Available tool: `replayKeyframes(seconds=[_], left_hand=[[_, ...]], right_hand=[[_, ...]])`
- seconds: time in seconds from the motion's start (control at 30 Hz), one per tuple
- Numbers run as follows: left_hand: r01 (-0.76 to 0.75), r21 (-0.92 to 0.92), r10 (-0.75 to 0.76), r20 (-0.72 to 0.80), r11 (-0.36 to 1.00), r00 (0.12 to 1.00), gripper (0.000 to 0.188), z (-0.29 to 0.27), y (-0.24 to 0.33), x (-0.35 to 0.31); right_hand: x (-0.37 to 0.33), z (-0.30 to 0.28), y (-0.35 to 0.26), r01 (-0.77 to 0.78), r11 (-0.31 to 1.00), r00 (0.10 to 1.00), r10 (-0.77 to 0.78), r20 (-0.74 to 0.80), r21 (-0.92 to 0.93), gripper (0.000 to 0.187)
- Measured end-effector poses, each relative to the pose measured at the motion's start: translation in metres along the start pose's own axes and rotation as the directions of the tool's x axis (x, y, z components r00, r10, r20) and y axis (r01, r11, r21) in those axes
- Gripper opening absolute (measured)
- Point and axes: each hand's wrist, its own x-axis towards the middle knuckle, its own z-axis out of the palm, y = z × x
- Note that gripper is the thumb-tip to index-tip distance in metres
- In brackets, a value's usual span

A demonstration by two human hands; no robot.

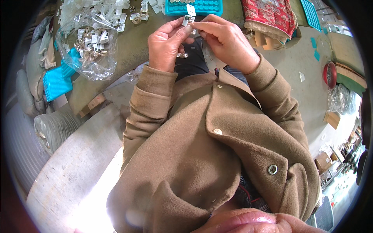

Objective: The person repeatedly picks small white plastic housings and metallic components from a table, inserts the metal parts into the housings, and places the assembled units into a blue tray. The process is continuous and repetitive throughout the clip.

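Note:
My left hand pinches a small clear and white plastic piece between thumb and fingers. From the other side my right hand meets it, fingertips closed together at the piece's edge; whether they grip it or something tiny cannot be made out. Shiny bits hang below the left fingers, too small to name. Just beyond both hands lies a teal tray with rows of round hollows, some holding round shiny pieces at its far side. A small white tag shows in front of it.
A heap of translucent plastic pieces covers the table's left. Beside it sits an open clear bag with white tags and metallic parts. More teal trays rest at the table's left edge. A red patterned cloth lies right, over a cardboard box.

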Motion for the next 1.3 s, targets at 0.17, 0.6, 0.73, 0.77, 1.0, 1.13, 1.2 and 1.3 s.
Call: replayKeyframes(seconds=[0.17, 0.6, 0.73, 0.77, 1.0, 1.13, 1.2, 1.3], left_hand=[[-0.003, 0.012, 0.003, 0.011, 1.000, 1.000, 0.037, 0.002, -0.001, -0.001], [0.124, -0.010, -0.123, 0.033, 0.992, 0.992, 0.031, 0.008, 0.002, -0.006], [0.168, -0.102, -0.169, -0.004, 0.980, 0.986, 0.026, 0.008, 0.000, -0.006], [0.178, -0.126, -0.182, -0.021, 0.976, 0.983, 0.025, 0.008, 0.000, -0.007], [0.154, -0.185, -0.159, -0.009, 0.971, 0.987, 0.021, 0.005, 0.000, -0.003], [0.148, -0.187, -0.158, -0.037, 0.971, 0.987, 0.022, 0.006, -0.003, -0.003], [0.141, -0.162, -0.154, -0.068, 0.977, 0.986, 0.024, 0.008, -0.003, -0.004], [0.115, -0.097, -0.123, -0.084, 0.989, 0.989, 0.027, 0.010, -0.003, -0.005]], right_hand=[[-0.001, -0.005, 0.003, -0.049, 0.987, 0.997, 0.041, 0.058, 0.155, 0.035], [-0.007, -0.007, 0.000, -0.077, 0.997, 0.991, 0.078, 0.106, -0.016, 0.027], [-0.008, -0.005, 0.002, -0.195, 0.953, 0.979, 0.174, 0.108, 0.231, 0.018], [-0.008, -0.004, 0.003, -0.208, 0.949, 0.977, 0.191, 0.095, 0.235, 0.017], [-0.003, 0.002, 0.009, -0.129, 0.960, 0.984, 0.155, -0.090, 0.249, 0.020], [0.005, 0.005, 0.005, -0.065, 0.989, 0.993, 0.077, -0.088, 0.133, 0.020], [0.008, 0.007, 0.001, 0.008, 0.999, 0.987, -0.003, -0.161, 0.036, 0.012], [0.011, 0.009, -0.005, 0.022, 0.996, 0.990, -0.033, -0.140, -0.082, 0.008]])
